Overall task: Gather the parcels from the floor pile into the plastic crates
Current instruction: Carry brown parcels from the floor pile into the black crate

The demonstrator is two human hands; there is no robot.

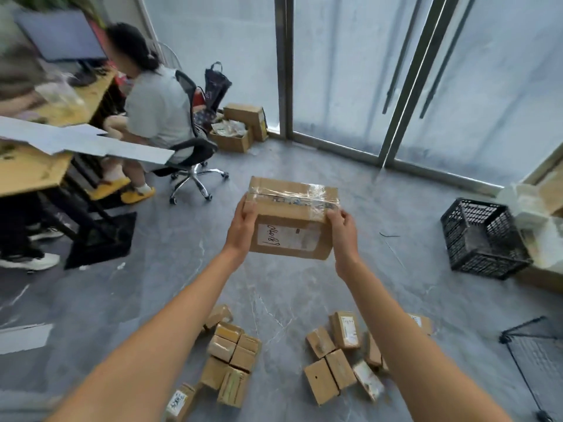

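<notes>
I hold a taped cardboard parcel [292, 219] with a white handwritten label out in front of me, above the grey floor. My left hand [243, 222] grips its left end and my right hand [342, 229] grips its right end, fingers curled over the top edge. Below my arms lie several small cardboard parcels in two heaps, one at the left [228, 354] and one at the right [338, 357]. A black plastic crate [481, 239] stands on the floor to the right, apart from the parcel.
A person sits on a black office chair [189, 153] at a wooden desk [36, 169] on the left. Open cardboard boxes [240, 126] stand by the glass wall. White foam and cardboard [536, 214] sit beside the crate. A black wire frame [533, 360] is at the lower right.
</notes>
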